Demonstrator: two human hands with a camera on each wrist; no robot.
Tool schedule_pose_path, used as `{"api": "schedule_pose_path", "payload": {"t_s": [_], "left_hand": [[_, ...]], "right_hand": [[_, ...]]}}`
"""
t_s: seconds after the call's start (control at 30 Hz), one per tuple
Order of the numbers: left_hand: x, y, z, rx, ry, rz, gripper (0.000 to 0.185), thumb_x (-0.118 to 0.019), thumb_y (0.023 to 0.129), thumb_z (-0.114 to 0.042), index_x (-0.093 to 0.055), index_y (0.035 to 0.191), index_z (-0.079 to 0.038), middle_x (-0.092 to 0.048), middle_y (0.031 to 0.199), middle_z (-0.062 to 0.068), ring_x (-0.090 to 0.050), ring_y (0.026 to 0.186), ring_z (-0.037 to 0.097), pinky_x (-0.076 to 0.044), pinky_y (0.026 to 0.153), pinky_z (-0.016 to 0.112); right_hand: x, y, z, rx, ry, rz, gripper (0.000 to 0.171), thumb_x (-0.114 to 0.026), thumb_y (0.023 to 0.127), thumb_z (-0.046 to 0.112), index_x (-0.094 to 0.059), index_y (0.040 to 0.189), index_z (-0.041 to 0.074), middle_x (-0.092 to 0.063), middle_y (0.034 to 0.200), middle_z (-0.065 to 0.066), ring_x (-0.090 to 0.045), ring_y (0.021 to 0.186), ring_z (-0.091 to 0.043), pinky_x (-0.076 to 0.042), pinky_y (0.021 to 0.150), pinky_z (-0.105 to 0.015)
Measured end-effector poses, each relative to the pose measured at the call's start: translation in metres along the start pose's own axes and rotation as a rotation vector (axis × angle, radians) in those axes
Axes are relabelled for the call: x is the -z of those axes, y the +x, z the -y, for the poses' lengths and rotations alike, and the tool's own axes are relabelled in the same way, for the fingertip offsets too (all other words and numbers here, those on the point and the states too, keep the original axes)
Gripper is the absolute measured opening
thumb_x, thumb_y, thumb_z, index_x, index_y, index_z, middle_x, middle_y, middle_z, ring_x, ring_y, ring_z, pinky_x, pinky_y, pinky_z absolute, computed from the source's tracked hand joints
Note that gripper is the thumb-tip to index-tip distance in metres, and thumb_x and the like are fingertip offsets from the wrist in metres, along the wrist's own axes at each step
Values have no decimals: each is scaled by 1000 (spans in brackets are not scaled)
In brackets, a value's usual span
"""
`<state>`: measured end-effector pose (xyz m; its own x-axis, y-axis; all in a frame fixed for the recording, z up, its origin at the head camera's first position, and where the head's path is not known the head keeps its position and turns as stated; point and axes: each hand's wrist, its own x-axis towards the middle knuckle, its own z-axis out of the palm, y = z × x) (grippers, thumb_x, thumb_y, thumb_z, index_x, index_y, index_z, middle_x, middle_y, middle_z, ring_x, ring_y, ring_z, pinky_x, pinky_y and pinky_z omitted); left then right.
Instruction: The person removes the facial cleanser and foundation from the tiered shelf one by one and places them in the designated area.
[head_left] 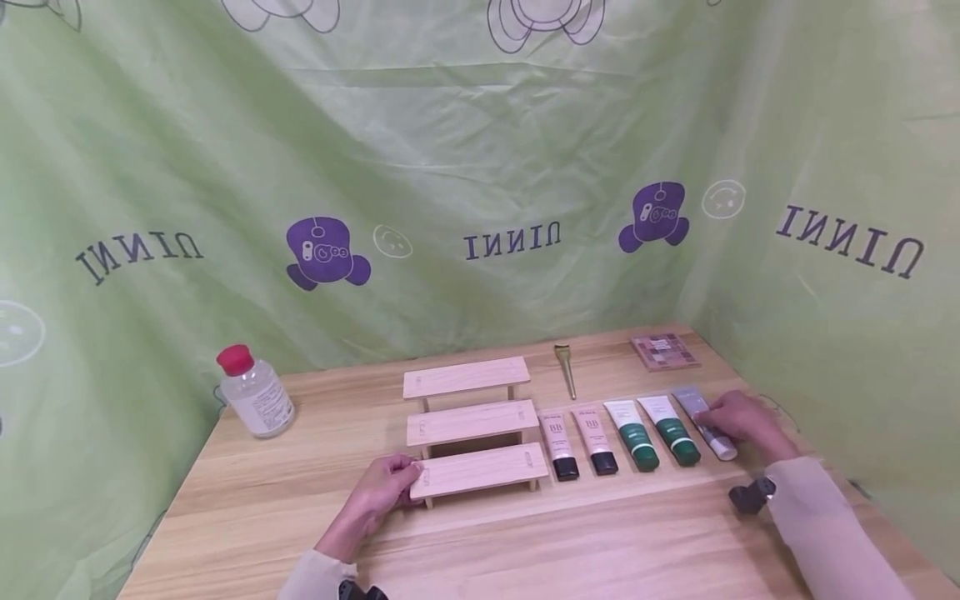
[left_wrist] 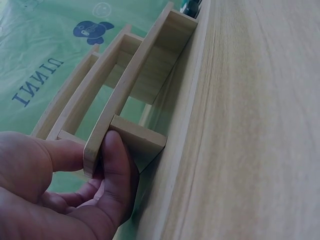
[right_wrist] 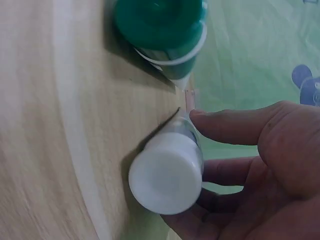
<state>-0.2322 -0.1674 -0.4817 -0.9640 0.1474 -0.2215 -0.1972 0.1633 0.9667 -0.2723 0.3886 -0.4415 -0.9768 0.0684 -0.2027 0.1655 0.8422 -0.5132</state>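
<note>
A three-step wooden display stand (head_left: 472, 473) stands on the table. My left hand (head_left: 384, 485) pinches the left end of its lowest step, and in the left wrist view the thumb lies above the board (left_wrist: 107, 112) with a finger under it. A grey squeeze tube with a white cap (head_left: 722, 443) lies at the right end of a row of tubes. My right hand (head_left: 738, 415) holds this tube between thumb and fingers; its white cap (right_wrist: 166, 174) faces the right wrist camera. Beside it lies a white-and-green tube (head_left: 671, 432).
Another white-and-green tube (head_left: 633, 435) and two pink BB cream tubes (head_left: 557, 442) continue the row toward the stand. Behind are a makeup brush (head_left: 566, 371) and an eyeshadow palette (head_left: 664, 351). A red-capped clear bottle (head_left: 258, 398) stands back left. Green cloth (head_left: 465, 167) hangs around the table.
</note>
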Motion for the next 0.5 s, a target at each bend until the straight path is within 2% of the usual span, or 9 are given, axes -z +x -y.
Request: {"api": "schedule_pose_path", "payload": {"t_s": [0.13,0.37,0.43,0.5], "left_hand": [[-2,2,0,6,6,-6,25,-53,98,-7,-56,110,15,-64,90,12,-63,76,15,-57,68,29],[-1,1,4,10,-26,26,28,-53,99,-9,-54,111,16,-63,91,12,-64,76,16,-57,69,31],[1,1,6,11,-55,44,28,-53,99,-9,-53,112,16,-63,91,12,-63,77,16,-57,70,30],[3,1,7,9,-77,64,30,-53,99,-9,-52,112,17,-63,91,11,-63,78,15,-57,71,29]], "right_hand": [[-6,0,0,-10,-13,-40,36,-65,88,26,-63,82,-10,-56,71,-11,-53,65,-21,-43,55,-29],[-10,-6,3,-55,-93,-64,44,-61,90,34,-57,86,-10,-54,74,-16,-53,66,-26,-45,55,-33],[-10,-10,8,-58,-122,-104,48,-58,92,36,-58,88,-11,-56,77,-20,-54,68,-29,-46,55,-36],[-12,-15,17,-32,-147,-188,51,-55,93,35,-58,94,-15,-58,82,-28,-56,72,-36,-48,57,-43]]}}
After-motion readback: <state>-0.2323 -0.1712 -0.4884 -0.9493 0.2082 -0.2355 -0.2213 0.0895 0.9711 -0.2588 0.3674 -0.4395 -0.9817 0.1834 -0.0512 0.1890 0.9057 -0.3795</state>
